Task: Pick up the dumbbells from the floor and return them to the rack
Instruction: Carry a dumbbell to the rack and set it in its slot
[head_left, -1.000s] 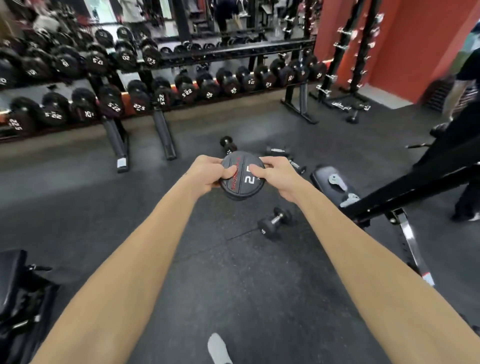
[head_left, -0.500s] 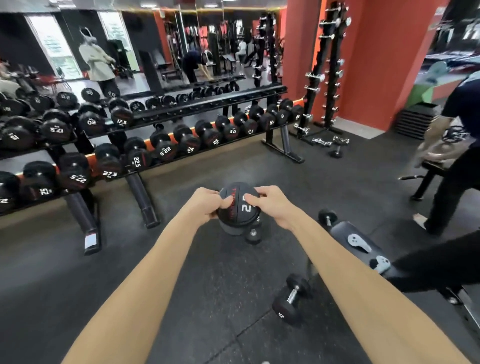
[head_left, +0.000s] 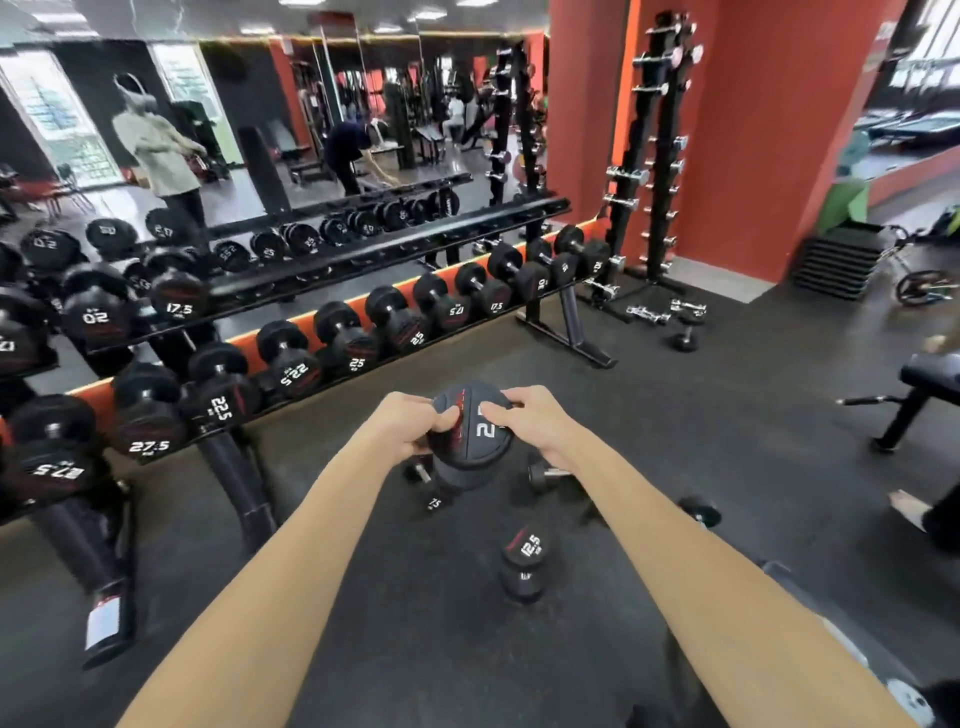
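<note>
Both hands are clamped on one black dumbbell (head_left: 470, 434), held up in the air in front of the person with its round end plate facing the camera; the plate shows a "2" and part of a second digit. The left hand (head_left: 402, 428) grips the plate's left rim, fingers curled over the edge and thumb pressed on the face. The right hand (head_left: 535, 423) grips the right rim the same way, thumb across the number. Both forearms reach straight forward, bare, converging on the weight.

The dumbbell hangs above the dark rubber floor (head_left: 701, 395), in front of the two-tier dumbbell rack (head_left: 395, 249), clear of it. Under it lie loose dumbbells: a small one marked 7.5 (head_left: 434, 499), another beside the right wrist (head_left: 543, 473), and one marked 12.5 (head_left: 524, 564) standing on end nearer the person.
</note>
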